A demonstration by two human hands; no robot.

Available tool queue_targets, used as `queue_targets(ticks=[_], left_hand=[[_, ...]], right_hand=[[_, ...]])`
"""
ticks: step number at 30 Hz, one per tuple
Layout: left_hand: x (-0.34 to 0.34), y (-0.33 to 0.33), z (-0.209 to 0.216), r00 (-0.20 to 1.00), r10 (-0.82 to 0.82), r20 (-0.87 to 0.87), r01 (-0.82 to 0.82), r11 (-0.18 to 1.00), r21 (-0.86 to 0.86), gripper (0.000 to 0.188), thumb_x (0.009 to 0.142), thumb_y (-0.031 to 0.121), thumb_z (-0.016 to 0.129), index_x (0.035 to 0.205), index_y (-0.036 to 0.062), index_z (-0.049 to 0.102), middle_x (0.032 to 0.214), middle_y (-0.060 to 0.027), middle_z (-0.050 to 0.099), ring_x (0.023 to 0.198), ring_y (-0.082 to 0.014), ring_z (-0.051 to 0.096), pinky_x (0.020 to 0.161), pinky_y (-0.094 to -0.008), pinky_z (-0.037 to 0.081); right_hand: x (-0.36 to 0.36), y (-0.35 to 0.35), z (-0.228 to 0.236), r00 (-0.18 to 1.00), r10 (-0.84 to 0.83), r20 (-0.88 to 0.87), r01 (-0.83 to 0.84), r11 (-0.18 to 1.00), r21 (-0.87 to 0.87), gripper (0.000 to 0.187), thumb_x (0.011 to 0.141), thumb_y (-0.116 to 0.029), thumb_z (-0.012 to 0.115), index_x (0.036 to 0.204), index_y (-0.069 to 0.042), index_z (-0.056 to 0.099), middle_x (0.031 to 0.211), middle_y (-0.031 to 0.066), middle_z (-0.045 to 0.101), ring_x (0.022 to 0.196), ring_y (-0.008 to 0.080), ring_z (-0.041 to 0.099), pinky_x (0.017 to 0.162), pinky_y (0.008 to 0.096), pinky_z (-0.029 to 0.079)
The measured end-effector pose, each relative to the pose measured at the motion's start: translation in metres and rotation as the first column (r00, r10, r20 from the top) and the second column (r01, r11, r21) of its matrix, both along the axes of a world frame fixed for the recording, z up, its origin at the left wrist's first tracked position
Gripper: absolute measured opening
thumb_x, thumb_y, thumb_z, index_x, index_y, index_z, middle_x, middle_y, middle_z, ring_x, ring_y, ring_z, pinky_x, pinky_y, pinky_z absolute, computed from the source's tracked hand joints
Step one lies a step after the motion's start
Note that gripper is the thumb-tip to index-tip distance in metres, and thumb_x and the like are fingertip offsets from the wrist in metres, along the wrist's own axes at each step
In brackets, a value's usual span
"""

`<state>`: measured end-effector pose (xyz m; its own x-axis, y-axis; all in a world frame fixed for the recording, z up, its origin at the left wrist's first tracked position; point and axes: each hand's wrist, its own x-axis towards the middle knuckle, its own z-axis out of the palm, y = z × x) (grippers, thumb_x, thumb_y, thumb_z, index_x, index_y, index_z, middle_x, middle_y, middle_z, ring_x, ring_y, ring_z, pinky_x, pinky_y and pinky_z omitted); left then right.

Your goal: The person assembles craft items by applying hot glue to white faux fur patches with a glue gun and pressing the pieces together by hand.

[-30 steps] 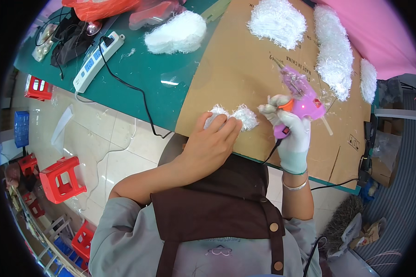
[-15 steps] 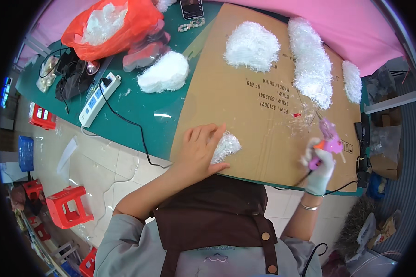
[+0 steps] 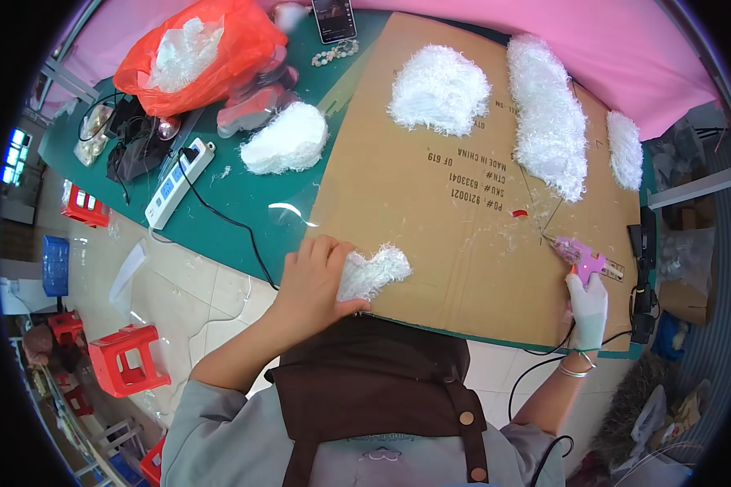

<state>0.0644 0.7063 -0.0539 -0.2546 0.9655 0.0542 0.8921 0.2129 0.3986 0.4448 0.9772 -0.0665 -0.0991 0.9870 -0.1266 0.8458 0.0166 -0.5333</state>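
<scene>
A small piece of shaggy white tinsel fabric [image 3: 378, 272] lies near the front edge of the cardboard sheet [image 3: 439, 219]. My left hand [image 3: 315, 276] curls round its left end, thumb along the near side, so that end is hidden. In my right hand [image 3: 589, 308], which wears a white glove, is a pink glue gun [image 3: 586, 263]. Its nozzle points left and away, close to the cardboard, by a small red scrap [image 3: 520, 213] and loose white fibres. A cord trails from the gun's handle toward the table edge.
Larger white shaggy pieces lie farther back: a rounded one [image 3: 440, 89], a long strip [image 3: 547, 118] and a small oval [image 3: 625, 150]. At left on the green table are a white piece [image 3: 286, 140], a red bag [image 3: 244, 36] and a power strip [image 3: 179, 185]. A phone [image 3: 334, 19] stands behind.
My left hand has shifted left with the small white piece, showing more of it. My right hand has moved right and nearer me, turning the glue gun to lie more level.
</scene>
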Motion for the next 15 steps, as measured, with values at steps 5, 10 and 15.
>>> queue_targets(ticks=[5,10,15], left_hand=[[-0.011,0.012,0.001,0.991,-0.02,0.129,0.032,0.995,-0.094,0.068,0.069,0.034,0.091,0.121,0.0074,0.057,0.118,-0.0161,0.063,0.11,-0.0358,0.061,0.088,-0.0454,0.049],[-0.043,0.055,0.014,0.97,-0.15,0.191,0.149,0.989,0.022,0.038,0.078,0.023,0.084,0.108,0.0079,0.066,0.091,-0.0156,0.072,0.086,-0.0361,0.071,0.074,-0.0448,0.054],[-0.108,0.161,0.055,0.961,-0.08,0.265,0.051,0.992,0.117,0.032,0.081,0.023,0.079,0.105,0.0037,0.07,0.098,-0.0197,0.071,0.093,-0.0392,0.069,0.08,-0.0449,0.053]], right_hand=[[-0.008,0.006,0.015,0.972,0.057,0.227,-0.067,0.997,0.037,0.038,0.088,-0.036,0.07,0.091,0.002,0.062,0.07,0.018,0.06,0.063,0.0305,0.061,0.066,0.044,0.049],[0.01,-0.003,-0.006,0.992,0.023,0.121,-0.045,0.982,0.182,0.04,0.088,-0.039,0.073,0.092,0.0,0.065,0.074,0.0136,0.062,0.066,0.0305,0.061,0.07,0.0435,0.051],[0.011,-0.016,-0.023,0.983,-0.088,0.16,0.008,0.895,0.446,0.042,0.091,-0.034,0.072,0.117,-0.004,0.063,0.109,0.0151,0.062,0.087,0.0296,0.065,0.079,0.0419,0.054]])
